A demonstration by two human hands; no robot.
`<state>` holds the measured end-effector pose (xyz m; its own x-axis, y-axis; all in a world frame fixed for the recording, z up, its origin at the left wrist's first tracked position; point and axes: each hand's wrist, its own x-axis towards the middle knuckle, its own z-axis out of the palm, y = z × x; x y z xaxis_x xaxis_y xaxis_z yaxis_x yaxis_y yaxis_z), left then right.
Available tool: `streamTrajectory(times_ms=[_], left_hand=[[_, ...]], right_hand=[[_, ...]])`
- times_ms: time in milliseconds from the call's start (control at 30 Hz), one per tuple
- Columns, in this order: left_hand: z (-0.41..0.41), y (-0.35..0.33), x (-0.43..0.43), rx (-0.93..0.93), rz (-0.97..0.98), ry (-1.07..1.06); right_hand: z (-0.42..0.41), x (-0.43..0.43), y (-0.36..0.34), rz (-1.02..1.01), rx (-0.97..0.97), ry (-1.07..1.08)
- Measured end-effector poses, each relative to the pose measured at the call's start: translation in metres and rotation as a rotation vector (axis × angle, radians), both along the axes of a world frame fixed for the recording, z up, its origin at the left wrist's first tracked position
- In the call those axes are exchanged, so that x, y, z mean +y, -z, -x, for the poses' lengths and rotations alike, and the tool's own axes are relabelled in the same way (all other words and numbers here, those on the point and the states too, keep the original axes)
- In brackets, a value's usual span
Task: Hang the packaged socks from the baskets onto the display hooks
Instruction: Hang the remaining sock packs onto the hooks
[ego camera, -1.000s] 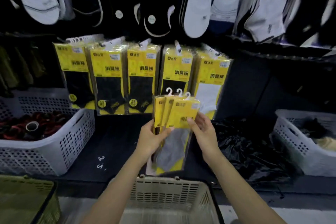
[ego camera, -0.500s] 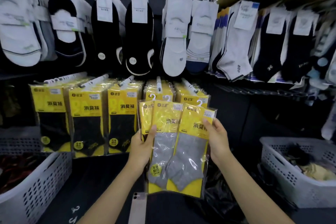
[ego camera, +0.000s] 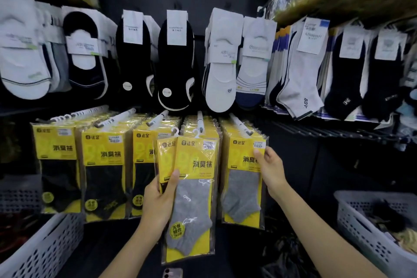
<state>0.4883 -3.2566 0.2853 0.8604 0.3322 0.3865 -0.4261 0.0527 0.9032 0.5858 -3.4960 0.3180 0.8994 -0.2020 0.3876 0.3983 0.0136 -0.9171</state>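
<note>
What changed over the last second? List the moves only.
Both hands raised three packs up from over the beige basket. The right hand then pulled one grey pack rightward to the rightmost hook. The left hand keeps two packs. Hung packs and white baskets stayed.

Upper row of labelled loose socks (ego camera: 173, 70) (black, white) — phone (ego camera: 172, 273) at bottom edge.
</note>
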Motion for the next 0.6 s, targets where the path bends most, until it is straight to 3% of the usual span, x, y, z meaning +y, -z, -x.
streamTrajectory(times_ms=[233, 433, 500, 600], left_hand=[[-0.001, -0.004, -0.003, -0.001, 0.001, -0.016], [0.008, -0.007, -0.006, 0.001, 0.006, 0.000], [0.012, -0.008, -0.008, 0.008, 0.036, 0.023], [0.016, -0.011, -0.015, 0.024, 0.087, 0.074]], right_hand=[[-0.040, 0.011, 0.004, 0.070, 0.004, 0.206], [-0.015, 0.016, 0.018, 0.047, 0.095, 0.449], [0.005, 0.021, 0.018, -0.007, 0.070, 0.417], [0.041, 0.040, 0.012, -0.054, 0.065, 0.157]])
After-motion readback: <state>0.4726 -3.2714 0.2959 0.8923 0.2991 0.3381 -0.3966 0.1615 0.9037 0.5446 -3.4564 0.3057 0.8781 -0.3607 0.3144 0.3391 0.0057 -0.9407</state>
